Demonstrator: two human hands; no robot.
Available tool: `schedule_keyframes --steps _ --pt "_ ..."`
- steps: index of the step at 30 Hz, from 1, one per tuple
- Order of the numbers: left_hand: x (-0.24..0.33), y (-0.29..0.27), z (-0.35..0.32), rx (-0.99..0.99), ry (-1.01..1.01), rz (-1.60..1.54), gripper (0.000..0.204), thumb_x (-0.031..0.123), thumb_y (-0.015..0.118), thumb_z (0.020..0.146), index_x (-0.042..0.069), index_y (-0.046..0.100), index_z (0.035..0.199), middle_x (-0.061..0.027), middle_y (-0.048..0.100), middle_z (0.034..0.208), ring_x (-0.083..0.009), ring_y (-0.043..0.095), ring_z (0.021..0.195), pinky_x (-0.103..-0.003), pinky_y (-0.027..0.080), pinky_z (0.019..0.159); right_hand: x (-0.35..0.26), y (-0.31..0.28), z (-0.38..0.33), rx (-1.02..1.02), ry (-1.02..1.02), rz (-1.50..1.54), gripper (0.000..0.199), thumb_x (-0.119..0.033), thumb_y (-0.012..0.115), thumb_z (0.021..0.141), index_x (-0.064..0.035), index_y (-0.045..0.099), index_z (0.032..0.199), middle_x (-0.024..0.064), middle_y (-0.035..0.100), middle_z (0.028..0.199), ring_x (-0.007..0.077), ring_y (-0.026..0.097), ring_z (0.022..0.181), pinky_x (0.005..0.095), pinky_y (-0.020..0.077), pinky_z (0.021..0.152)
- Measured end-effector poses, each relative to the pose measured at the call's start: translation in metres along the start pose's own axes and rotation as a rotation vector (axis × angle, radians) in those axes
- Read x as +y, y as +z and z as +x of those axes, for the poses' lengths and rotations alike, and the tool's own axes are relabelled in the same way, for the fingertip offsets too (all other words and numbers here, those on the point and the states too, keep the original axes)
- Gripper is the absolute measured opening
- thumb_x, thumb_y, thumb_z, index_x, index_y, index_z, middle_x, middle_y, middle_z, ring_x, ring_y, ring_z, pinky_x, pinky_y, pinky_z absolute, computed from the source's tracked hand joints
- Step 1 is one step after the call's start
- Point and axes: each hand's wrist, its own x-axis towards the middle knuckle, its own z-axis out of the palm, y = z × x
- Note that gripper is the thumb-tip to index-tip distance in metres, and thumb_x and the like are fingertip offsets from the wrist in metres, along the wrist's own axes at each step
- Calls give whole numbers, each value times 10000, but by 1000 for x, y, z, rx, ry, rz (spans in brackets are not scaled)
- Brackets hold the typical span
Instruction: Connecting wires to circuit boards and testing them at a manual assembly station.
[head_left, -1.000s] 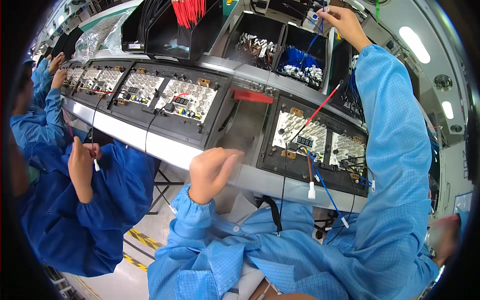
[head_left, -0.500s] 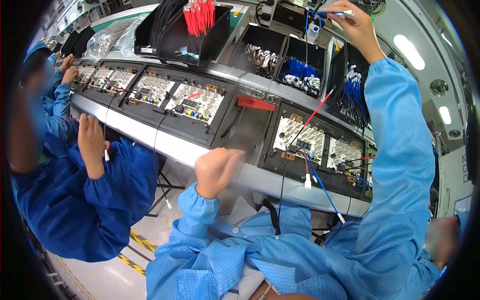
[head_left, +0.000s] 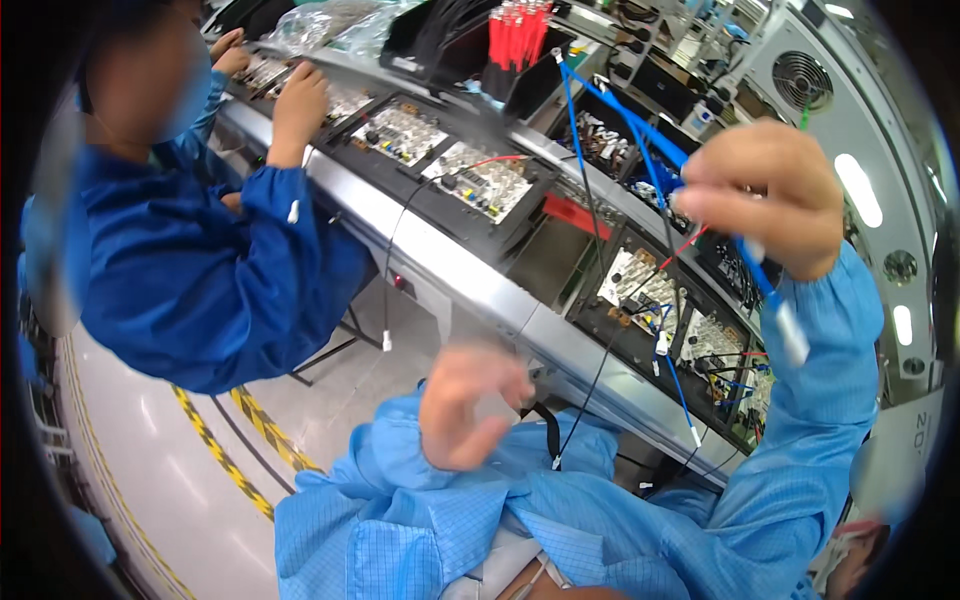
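Note:
My right hand (head_left: 765, 195) is raised at the upper right, its fingers closed around blue wires (head_left: 640, 122). One wire end with a small terminal reaches up and left; a white connector (head_left: 790, 335) hangs below the hand. Over my lap, my left hand (head_left: 465, 405) is blurred, with thumb and fingers curled but apart and nothing visible between them. Past the bench edge, beneath my right hand, lies a white circuit board (head_left: 640, 275) in a dark fixture, with a red wire and blue wires on it. Another white board (head_left: 710, 340) sits to its right.
Bins of red wires (head_left: 517, 35) and blue wires stand along the back. More boards (head_left: 478, 180) lie in fixtures to the left, near a red strip (head_left: 570, 213). A co-worker in dark blue (head_left: 210, 260) sits at left. A black cord (head_left: 600, 380) runs to my jacket.
My right hand has come down and nearer from the bins, bringing the blue wires. My left hand has drawn back from the bench edge toward my lap. The view has shifted.

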Motion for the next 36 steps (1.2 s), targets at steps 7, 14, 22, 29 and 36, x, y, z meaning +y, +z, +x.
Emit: schedule_keyframes --steps 7,14,22,29,36 --pt "18 -25 54 -27 -373 -62 836 218 576 886 54 60 1523 -162 217 1536 -271 422 1278 -378 410 958 -47 40 48 76 -297 -43 134 -56 683 703 -114 704 822 -20 630 874 145 616 699 221 461 519" --pt "19 -21 59 11 -458 -554 695 151 622 906 21 228 1463 -123 620 1071 -186 609 959 -336 478 879 -76 57 59 -5 -382 -96 42 -77 657 734 -99 622 741 -27 550 810 122 568 672 244 437 553" --pt "22 -34 47 -105 -754 -530 503 220 717 841 -37 524 1228 -81 659 985 -156 636 898 -276 490 805 -82 70 57 -87 -503 -210 70 -129 584 699 -68 552 707 -10 489 811 118 522 686 242 425 610" --pt "15 -45 38 -196 -622 -633 281 55 653 874 -1 561 1134 -104 659 999 -177 637 957 -298 514 829 -80 67 58 -174 -516 -178 36 -92 590 722 -84 589 757 -12 523 869 114 555 732 255 467 625" --pt "11 -40 38 -38 -586 -611 147 3 674 834 -15 593 956 -129 660 906 -204 654 862 -329 529 780 -79 74 66 -170 -528 -142 84 -136 619 742 -99 613 817 -14 538 914 112 563 752 244 450 620"
